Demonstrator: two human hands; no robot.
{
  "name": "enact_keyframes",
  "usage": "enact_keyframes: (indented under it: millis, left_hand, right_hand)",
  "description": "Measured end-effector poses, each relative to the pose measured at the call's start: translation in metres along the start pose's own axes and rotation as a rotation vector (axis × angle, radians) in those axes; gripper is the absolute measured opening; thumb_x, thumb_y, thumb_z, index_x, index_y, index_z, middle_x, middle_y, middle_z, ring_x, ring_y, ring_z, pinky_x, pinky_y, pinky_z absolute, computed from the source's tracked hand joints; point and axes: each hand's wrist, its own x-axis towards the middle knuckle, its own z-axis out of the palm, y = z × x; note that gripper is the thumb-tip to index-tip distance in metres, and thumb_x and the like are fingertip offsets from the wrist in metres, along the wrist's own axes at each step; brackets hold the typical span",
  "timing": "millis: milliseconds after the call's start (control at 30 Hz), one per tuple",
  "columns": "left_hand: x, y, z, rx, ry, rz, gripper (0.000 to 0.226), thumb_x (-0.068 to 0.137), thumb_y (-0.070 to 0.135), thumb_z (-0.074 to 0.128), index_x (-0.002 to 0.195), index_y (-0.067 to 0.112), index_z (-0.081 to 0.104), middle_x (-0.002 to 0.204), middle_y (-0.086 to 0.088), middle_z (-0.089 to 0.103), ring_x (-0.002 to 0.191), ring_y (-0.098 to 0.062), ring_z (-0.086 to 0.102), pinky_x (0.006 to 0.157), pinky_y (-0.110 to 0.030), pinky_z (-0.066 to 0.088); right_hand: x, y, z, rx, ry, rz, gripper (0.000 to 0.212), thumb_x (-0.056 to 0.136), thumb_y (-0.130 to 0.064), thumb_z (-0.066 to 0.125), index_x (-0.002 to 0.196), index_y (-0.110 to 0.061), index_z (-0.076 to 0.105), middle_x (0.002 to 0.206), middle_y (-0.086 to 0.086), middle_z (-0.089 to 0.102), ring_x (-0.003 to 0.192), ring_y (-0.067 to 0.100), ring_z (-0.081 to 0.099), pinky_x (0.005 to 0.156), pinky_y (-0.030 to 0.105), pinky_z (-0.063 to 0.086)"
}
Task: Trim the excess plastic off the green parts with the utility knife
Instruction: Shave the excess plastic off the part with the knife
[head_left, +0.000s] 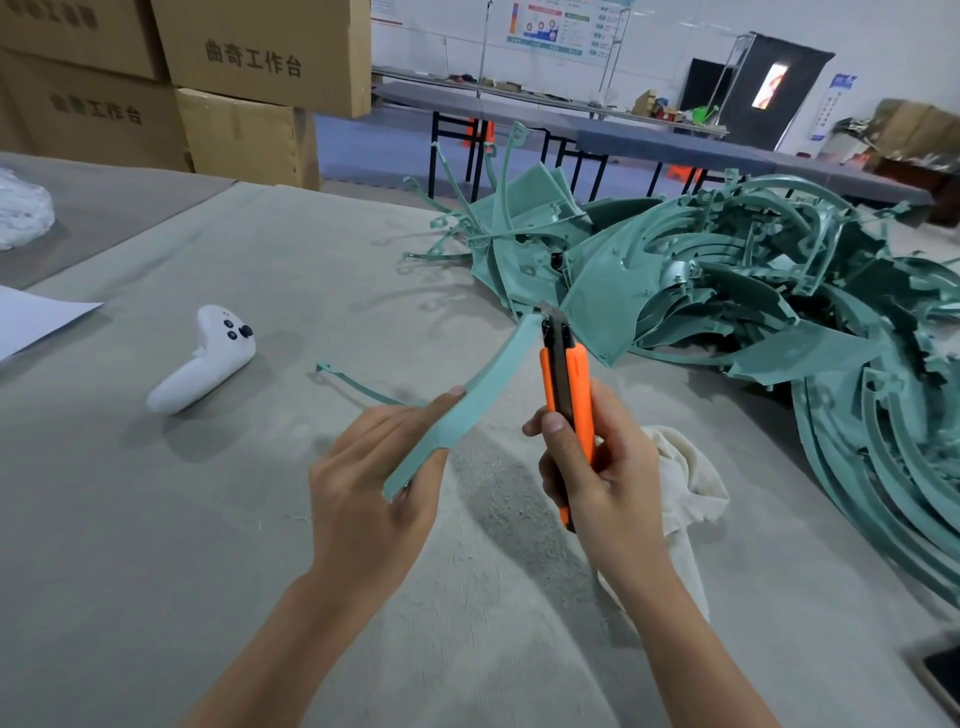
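My left hand (371, 478) holds a curved green plastic strip (485, 387) by its lower end, above the grey felt-covered table (208, 519). My right hand (597, 467) grips an orange utility knife (566, 384) upright, thumb on its slider. The short blade touches the upper end of the strip. A big pile of green parts (727, 291) lies to the right and behind. A thin green sliver (358, 387) lies on the table just beyond my left hand.
A white game-style controller (205, 358) lies to the left. A cream cloth (685, 483) sits under my right hand. Cardboard boxes (234, 78) stack at the back left, white paper (36, 319) at the left edge, a dark phone (943, 675) at the lower right.
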Motion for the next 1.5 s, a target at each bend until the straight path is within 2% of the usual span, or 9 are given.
enact_keyframes:
  millis: [200,333,500,667,867,1033,1200,1333,1500]
  left_hand:
    - [0.000,0.001,0.000,0.006,0.028,-0.002,0.033,0.079,-0.003,0.068,0.103,0.018,0.062,0.091,0.030,0.051,0.088,0.023,0.048,0.079,0.000,0.035]
    - [0.001,0.002,0.001,0.001,0.050,-0.041,0.028,0.083,0.002,0.067,0.100,0.023,0.061,0.096,0.043,0.053,0.084,0.024,0.048,0.077,0.001,0.035]
    - [0.001,0.003,0.001,0.074,0.069,-0.074,0.020,0.087,0.009,0.064,0.100,0.024,0.060,0.091,0.014,0.055,0.084,0.016,0.051,0.079,0.002,0.034]
    - [0.004,0.003,0.000,0.129,0.085,-0.133,0.007,0.090,0.018,0.062,0.095,0.021,0.064,0.083,0.012,0.062,0.079,0.001,0.055,0.077,0.002,0.034]
    - [0.006,0.004,-0.001,0.213,0.071,-0.161,0.015,0.090,0.018,0.061,0.085,0.007,0.071,0.068,0.005,0.060,0.073,-0.011,0.054,0.072,-0.002,0.034]
    - [0.001,0.006,0.001,0.091,0.072,-0.204,0.006,0.091,0.023,0.061,0.090,0.020,0.067,0.072,0.021,0.049,0.072,0.002,0.051,0.071,0.002,0.035]
    - [-0.006,0.005,0.003,0.079,-0.029,-0.274,0.023,0.087,0.019,0.064,0.097,0.036,0.054,0.101,0.007,0.054,0.087,-0.015,0.054,0.079,0.004,0.032]
    - [-0.005,0.004,0.006,0.082,0.054,-0.229,0.011,0.090,0.025,0.062,0.097,0.032,0.057,0.097,0.010,0.057,0.082,-0.003,0.058,0.072,0.002,0.036]
    - [-0.009,-0.003,0.007,0.131,0.019,-0.254,0.025,0.085,0.020,0.064,0.091,0.038,0.049,0.098,0.007,0.053,0.083,-0.016,0.053,0.079,0.004,0.030]
  right_hand:
    - [-0.002,-0.002,0.000,-0.004,-0.012,-0.030,0.008,0.095,-0.032,0.054,0.101,-0.031,0.060,0.076,0.006,0.064,0.045,0.020,0.053,0.042,0.032,0.043]
    - [-0.005,-0.003,0.002,0.004,-0.038,-0.042,0.016,0.094,-0.032,0.055,0.109,-0.031,0.060,0.078,0.005,0.064,0.046,0.020,0.053,0.043,0.028,0.043]
    - [-0.007,-0.002,0.001,-0.013,-0.076,-0.054,0.025,0.096,-0.034,0.055,0.118,-0.022,0.060,0.081,-0.004,0.066,0.049,0.017,0.054,0.044,0.027,0.042]
    - [-0.013,-0.006,0.007,0.010,-0.140,-0.063,0.027,0.097,-0.034,0.055,0.122,-0.025,0.060,0.082,-0.005,0.066,0.050,0.017,0.053,0.042,0.037,0.043]
    - [-0.016,-0.013,0.009,0.133,-0.181,-0.044,0.021,0.097,-0.025,0.056,0.116,-0.019,0.062,0.080,0.003,0.065,0.049,0.012,0.051,0.047,0.022,0.040]
    - [-0.008,-0.009,0.005,0.144,-0.047,0.089,0.010,0.097,-0.017,0.054,0.104,-0.013,0.060,0.079,0.005,0.064,0.046,0.024,0.049,0.041,0.025,0.041]
    - [-0.010,-0.008,0.009,0.142,-0.068,0.094,0.016,0.097,-0.019,0.055,0.112,-0.017,0.060,0.081,0.005,0.065,0.045,0.022,0.050,0.040,0.025,0.040]
    - [-0.016,-0.009,0.014,0.125,-0.084,0.051,0.018,0.096,-0.028,0.055,0.111,-0.020,0.060,0.079,0.004,0.064,0.046,0.018,0.051,0.043,0.024,0.040]
    - [-0.023,-0.013,0.020,0.127,-0.108,0.011,0.017,0.095,-0.030,0.055,0.109,-0.022,0.060,0.079,0.006,0.064,0.046,0.017,0.051,0.046,0.023,0.040]
